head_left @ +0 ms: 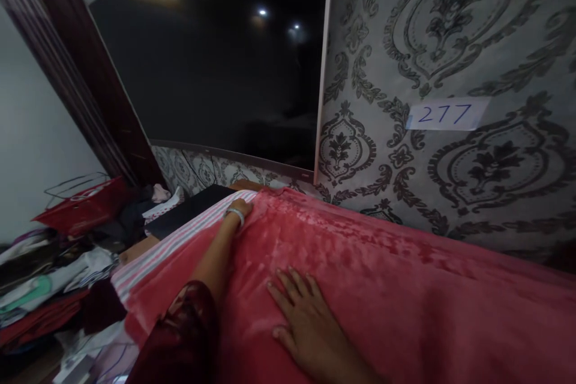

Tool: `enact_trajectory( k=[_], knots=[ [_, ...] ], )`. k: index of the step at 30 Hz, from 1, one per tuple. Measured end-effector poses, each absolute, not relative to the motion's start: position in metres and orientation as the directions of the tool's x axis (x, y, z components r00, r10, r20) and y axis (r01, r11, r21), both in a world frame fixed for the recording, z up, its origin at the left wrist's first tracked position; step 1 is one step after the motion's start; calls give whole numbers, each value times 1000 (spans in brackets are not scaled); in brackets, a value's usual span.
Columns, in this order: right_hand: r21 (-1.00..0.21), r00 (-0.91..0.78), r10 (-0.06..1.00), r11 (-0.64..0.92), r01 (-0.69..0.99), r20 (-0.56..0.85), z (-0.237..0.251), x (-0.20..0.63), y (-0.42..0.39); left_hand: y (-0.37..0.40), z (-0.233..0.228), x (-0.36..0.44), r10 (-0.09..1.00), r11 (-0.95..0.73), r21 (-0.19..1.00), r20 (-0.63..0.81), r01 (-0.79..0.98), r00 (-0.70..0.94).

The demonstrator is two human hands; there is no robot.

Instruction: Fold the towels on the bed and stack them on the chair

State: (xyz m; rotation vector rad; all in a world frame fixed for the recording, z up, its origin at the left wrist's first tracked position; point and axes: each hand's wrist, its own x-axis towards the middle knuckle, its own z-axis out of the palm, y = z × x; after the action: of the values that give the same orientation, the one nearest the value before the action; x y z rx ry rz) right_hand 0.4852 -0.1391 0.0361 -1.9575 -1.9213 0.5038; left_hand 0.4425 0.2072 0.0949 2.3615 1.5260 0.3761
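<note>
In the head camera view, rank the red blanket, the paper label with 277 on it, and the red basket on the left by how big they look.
1. Red blanket, under both hands
2. Red basket
3. Paper label

The basket and label look fairly close; differing distance from the camera makes their order unsure.

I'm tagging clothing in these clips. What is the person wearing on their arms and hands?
The left arm has a short, dark red patterned sleeve near the shoulder and a pale bangle at the wrist. The right hand is bare, with no ring or bracelet visible.
</note>
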Motion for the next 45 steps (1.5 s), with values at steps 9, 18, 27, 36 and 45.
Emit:
enact_trajectory(
  k=[9,18,27,36,45],
  knots=[
    [-484,31,997,-59,873,-67,38,485,-138,202,89,433,805,-428,646,-47,633,592],
    [-487,20,999,-38,873,-43,34,487,-138,193,88,421,721,-321,922,90,216,687],
    [-487,19,997,-54,872,-75,39,487,-138,206,98,428,845,-337,931,234,140,481],
    [-477,14,1000,-18,879,-12,34,488,-139,194,108,428,894,-447,690,363,569,261],
    [-484,1,999,16,875,35,44,488,-141,187,83,453,748,-663,116,70,740,660]
  ],
)
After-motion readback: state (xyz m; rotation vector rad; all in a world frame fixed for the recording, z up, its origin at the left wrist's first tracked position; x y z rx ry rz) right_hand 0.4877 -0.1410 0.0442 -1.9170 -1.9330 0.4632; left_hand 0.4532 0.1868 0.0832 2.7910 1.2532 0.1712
